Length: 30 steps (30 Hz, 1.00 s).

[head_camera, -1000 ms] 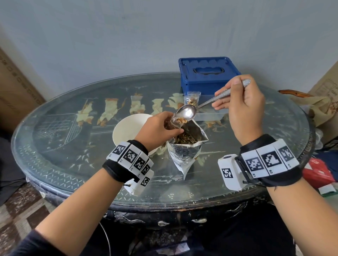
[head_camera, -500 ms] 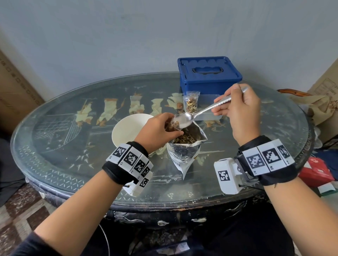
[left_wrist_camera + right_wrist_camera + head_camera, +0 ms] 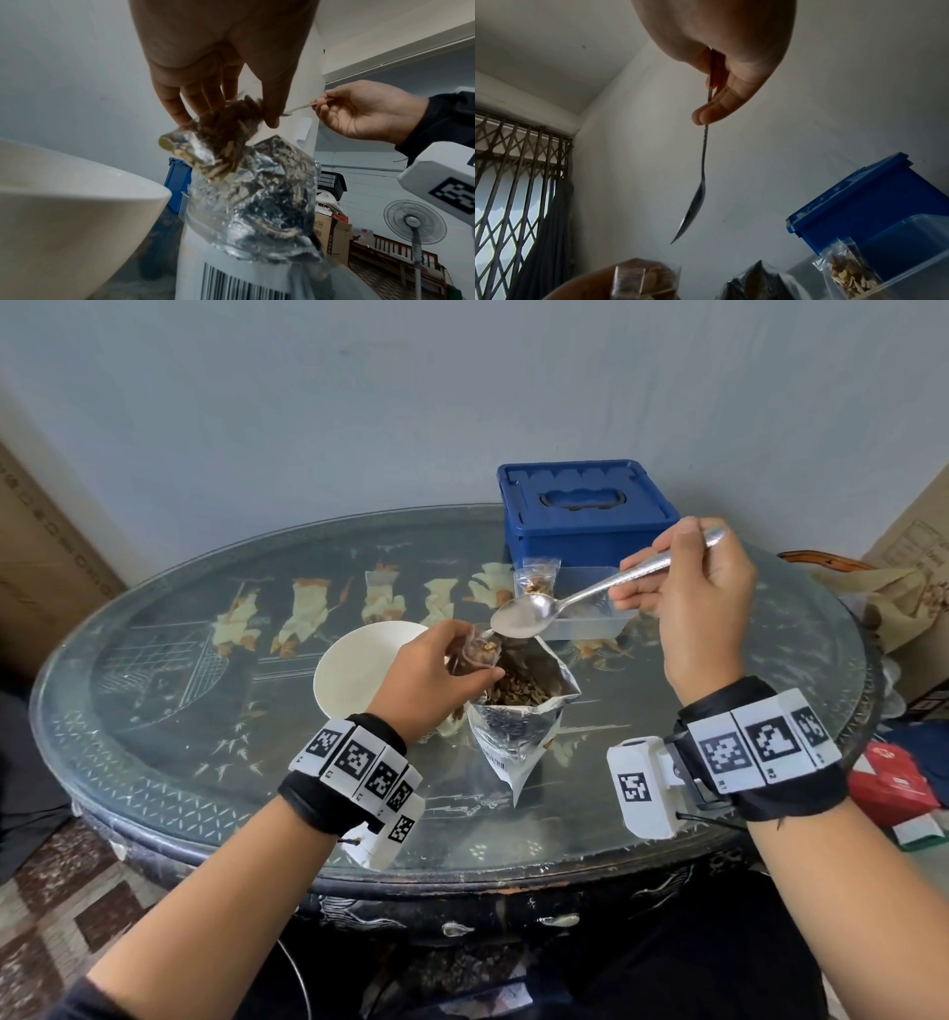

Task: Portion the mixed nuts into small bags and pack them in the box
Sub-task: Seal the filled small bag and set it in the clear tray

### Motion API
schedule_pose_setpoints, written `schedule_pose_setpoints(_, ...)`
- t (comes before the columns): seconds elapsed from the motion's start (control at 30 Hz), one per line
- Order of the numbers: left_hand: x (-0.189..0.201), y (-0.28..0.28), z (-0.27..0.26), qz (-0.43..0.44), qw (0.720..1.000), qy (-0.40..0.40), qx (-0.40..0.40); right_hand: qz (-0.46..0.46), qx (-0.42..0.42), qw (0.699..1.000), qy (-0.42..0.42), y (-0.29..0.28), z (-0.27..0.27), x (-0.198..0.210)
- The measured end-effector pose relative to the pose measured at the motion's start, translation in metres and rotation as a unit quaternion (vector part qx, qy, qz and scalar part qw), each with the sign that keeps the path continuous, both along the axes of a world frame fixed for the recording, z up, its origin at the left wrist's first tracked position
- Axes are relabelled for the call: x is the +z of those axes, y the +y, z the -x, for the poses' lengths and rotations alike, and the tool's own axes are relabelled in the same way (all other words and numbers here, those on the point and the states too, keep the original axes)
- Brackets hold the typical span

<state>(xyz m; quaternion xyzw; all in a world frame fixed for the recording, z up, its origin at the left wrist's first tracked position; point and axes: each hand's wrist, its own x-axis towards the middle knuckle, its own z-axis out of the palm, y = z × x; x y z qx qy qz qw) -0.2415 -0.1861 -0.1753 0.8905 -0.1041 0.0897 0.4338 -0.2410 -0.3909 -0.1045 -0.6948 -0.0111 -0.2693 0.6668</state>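
— How far along does the packing look?

— Partway, I'd judge. One small filled bag stands in the clear box in front of the blue bin, so at least one portion is packed. A second small bag is being filled: the left hand pinches it by the top, fingers and thumb curled on the plastic, right over the open foil pouch, and it already looks well stocked with nuts.

— And the spoon?

— The right hand grips the spoon by its handle, thumb and fingers closed round it. The bowl of the spoon hangs just above the little bag's mouth and looks empty — from the side, in the right wrist view, it is tipped steeply down.

— So what is left?

— Probably sealing this bag, setting it in the box beside the first, and then more portions; the pouch holds plenty of nuts.

— Anything you can't make out?

— Several things. Whether the held bag's mouth is open or closing is hidden behind the fingers. The first bag's seal is too small to judge. The box's far side sits behind the spoon and hand, so other bags might be in there unseen. The white bowl beside the left wrist shows only part of its inside, and I see nothing in that part.
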Motion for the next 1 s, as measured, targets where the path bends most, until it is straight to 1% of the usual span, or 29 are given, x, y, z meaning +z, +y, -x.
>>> schedule_pose_setpoints(0.1,-0.008,0.005,0.003,0.036,0.999,-0.004,0.012,-0.008,-0.021,1.000,-0.011,-0.004,0.000,-0.002)
schedule_pose_setpoints(0.2,-0.012,0.009,0.006,0.067,0.997,-0.008,0.034,0.019,-0.036,0.999,0.001,-0.005,0.002,-0.012)
schedule_pose_setpoints(0.27,-0.014,0.010,0.008,0.094,0.994,-0.009,0.048,0.054,-0.023,0.998,0.019,-0.003,0.002,-0.023)
schedule_pose_setpoints(0.37,-0.016,0.011,0.010,0.122,0.990,-0.012,0.067,0.115,0.025,0.991,0.065,0.003,0.001,-0.041)
schedule_pose_setpoints(0.47,-0.017,0.010,0.012,0.145,0.987,-0.015,0.071,0.148,0.062,0.981,0.109,0.011,-0.002,-0.056)
schedule_pose_setpoints(0.53,-0.019,0.009,0.013,0.149,0.986,-0.014,0.069,0.174,0.065,0.974,0.129,0.014,-0.004,-0.063)
schedule_pose_setpoints(0.63,-0.020,0.010,0.013,0.149,0.986,-0.015,0.069,0.222,0.039,0.963,0.151,0.010,-0.008,-0.072)
schedule_pose_setpoints(0.7,-0.019,0.010,0.013,0.149,0.986,-0.016,0.069,0.232,0.016,0.960,0.154,0.006,-0.009,-0.073)
schedule_pose_setpoints(0.8,-0.018,0.010,0.013,0.153,0.986,-0.013,0.069,0.239,0.003,0.960,0.145,0.003,-0.006,-0.071)
schedule_pose_setpoints(1.0,-0.013,0.009,0.014,0.163,0.984,-0.015,0.069,0.287,0.018,0.951,0.111,0.001,0.000,-0.066)
